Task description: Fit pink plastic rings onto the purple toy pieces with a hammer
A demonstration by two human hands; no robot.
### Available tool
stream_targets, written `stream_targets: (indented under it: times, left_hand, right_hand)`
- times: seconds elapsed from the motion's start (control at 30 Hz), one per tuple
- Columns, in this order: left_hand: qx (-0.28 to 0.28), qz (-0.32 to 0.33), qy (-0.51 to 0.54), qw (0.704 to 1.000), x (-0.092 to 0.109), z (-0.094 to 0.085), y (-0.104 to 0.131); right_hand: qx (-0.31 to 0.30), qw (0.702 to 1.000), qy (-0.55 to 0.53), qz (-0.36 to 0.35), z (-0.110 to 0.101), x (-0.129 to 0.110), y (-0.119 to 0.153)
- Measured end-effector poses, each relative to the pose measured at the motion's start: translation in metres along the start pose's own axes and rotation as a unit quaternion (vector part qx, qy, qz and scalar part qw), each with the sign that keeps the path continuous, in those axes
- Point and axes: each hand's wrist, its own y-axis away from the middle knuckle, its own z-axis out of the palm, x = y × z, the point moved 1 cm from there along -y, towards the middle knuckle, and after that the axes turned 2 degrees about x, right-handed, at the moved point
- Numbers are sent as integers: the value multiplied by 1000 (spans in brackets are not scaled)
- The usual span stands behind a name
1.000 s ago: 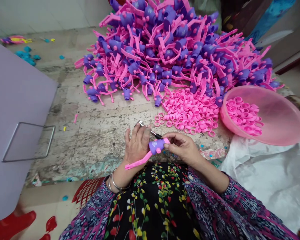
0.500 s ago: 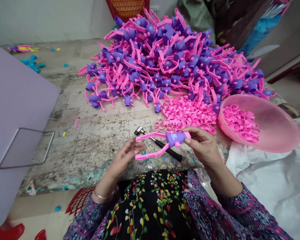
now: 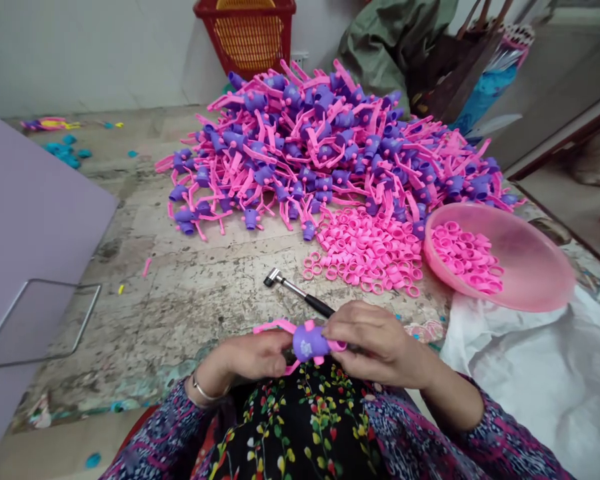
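Close to my lap I hold a purple plastic toy torso (image 3: pixel 310 343) with pink arms, lying sideways between my hands. My left hand (image 3: pixel 255 355) is closed around its arm side, thumb toward me; part of the arms is hidden behind the fingers. A pink ring (image 3: pixel 338 346) sits at the torso's right end, and my right hand (image 3: pixel 373 341) pinches it there. How far the ring is pushed on, I cannot tell. Just beyond my hands a small hammer (image 3: pixel 300 293) with a black handle lies on the table (image 3: pixel 180 293).
A large heap of similar toy torsos (image 3: pixel 325 147) covers the back of the table. Before it lies a pile of pink rings (image 3: pixel 375 250). A pink bowl (image 3: pixel 535 260) with more rings stands right, by a white sack (image 3: pixel 520 360). A lilac panel (image 3: pixel 30 247) rises at left.
The toy torso has come down and nearer my body and has turned about its length. My left hand, loose beside the arms before, is now closed on it. My right hand still grips the ring end.
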Motion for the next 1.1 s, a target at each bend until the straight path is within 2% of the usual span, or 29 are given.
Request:
stream_targets:
  times: [0.03, 0.1, 0.23, 0.3, 0.37, 0.5, 0.67, 0.8, 1.1]
  left_hand:
    - [-33, -6, -4, 999, 0, 3, -1]
    - [-65, -38, 2, 997, 1, 9, -3]
    - [8, -137, 102, 985, -3, 18, -7]
    - [18, -153, 182, 971, -7, 23, -9]
    - [34, -154, 241, 958, -11, 26, -10]
    - [97, -138, 293, 941, -16, 31, -12]
    - [159, -86, 312, 933, -15, 38, -13]
    - [177, -76, 326, 926, -13, 42, -15]
    - [179, -63, 321, 928, -13, 45, -14]
  right_hand:
    - [-7, 1000, 16, -14, 3, 0, -1]
    - [-13, 998, 46, -40, 9, 1, -1]
    - [-6, 995, 81, -52, 18, 8, -2]
    - [0, 996, 79, -37, 19, 11, -3]
    - [3, 997, 72, -10, 18, 12, -4]
    - [-1, 998, 30, 53, 16, 13, -4]
    - [33, 992, -44, 110, 20, 17, -2]
    - [63, 983, -61, 161, 23, 20, -1]
    - [88, 982, -79, 144, 20, 17, -7]
